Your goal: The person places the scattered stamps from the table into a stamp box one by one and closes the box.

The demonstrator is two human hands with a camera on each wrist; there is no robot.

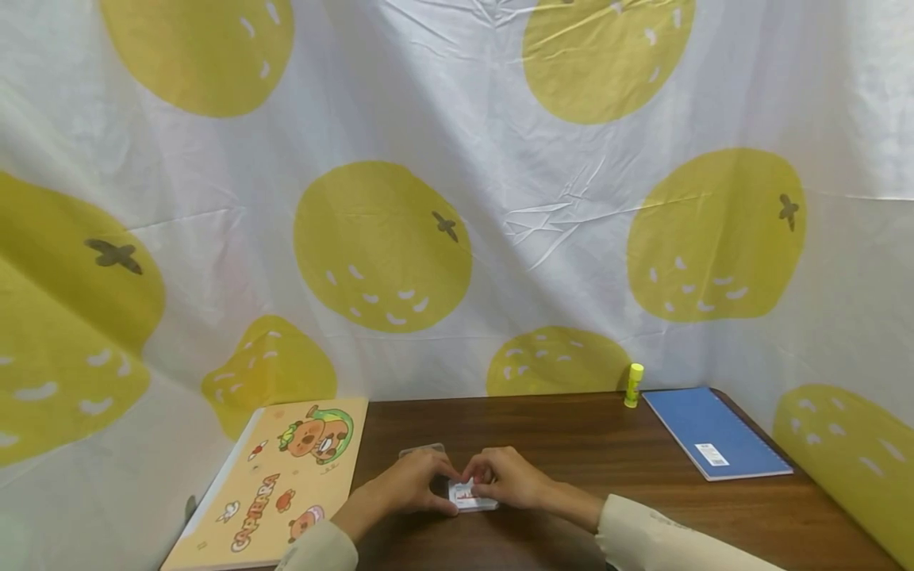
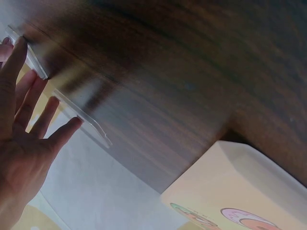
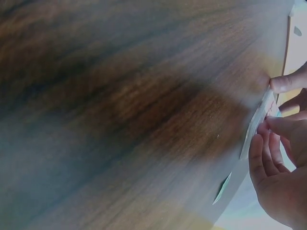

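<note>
Low over the table, both hands meet at a small flat clear case (image 1: 488, 506) with a white printed card (image 1: 466, 493) in it. My left hand (image 1: 414, 480) grips the case at its left side, thumb at the near corner and index finger at the far edge. In the left wrist view, other fingers of the left hand (image 2: 24, 139) touch a clear plastic lid (image 2: 81, 115) beside the case. My right hand (image 1: 510, 478) curls over the right side, and in the right wrist view its thumb and index fingertips pinch together at the card's surface.
A large capybara-print folder (image 1: 286, 476) lies left of the hands. At the back right, a yellow glue stick (image 1: 633, 385) stands upright beside a blue notebook (image 1: 717, 432). A lemon-print curtain (image 1: 485, 238) hangs behind the dark wooden table (image 1: 571, 444).
</note>
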